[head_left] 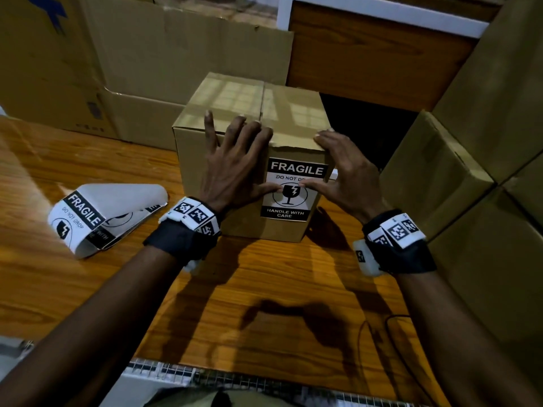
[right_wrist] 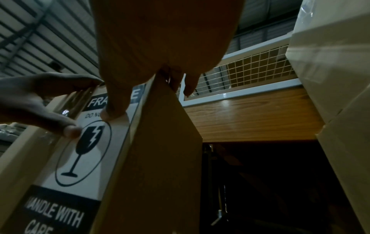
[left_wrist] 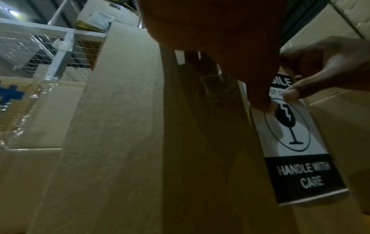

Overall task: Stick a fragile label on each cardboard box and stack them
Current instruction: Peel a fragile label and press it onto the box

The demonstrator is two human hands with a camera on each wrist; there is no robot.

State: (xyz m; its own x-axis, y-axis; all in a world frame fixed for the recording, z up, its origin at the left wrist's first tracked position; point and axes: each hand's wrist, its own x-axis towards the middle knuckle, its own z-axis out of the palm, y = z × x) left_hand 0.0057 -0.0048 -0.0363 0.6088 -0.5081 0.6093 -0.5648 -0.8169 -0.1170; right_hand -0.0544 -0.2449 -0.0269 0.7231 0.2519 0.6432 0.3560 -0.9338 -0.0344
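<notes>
A closed cardboard box [head_left: 232, 113] stands on the wooden table [head_left: 264, 295]. A black-and-white fragile label [head_left: 289, 211] is stuck on its near face, also seen as the label [left_wrist: 300, 166] and the label [right_wrist: 66, 182]. My left hand [head_left: 235, 160] lies over the box's top front edge with fingers spread straight, and its thumb presses the label's middle. My right hand [head_left: 343, 168] rests on the top right corner, thumb on the label beside the left thumb. Both thumbs meet near the broken-glass symbol [right_wrist: 88, 140].
A curled strip of more fragile labels [head_left: 88, 218] lies on the table to the left. Large cardboard boxes [head_left: 88, 69] stand behind, and stacked boxes [head_left: 484, 171] rise on the right. A dark gap [head_left: 370, 127] opens behind the box. A cable [head_left: 382, 324] trails at front right.
</notes>
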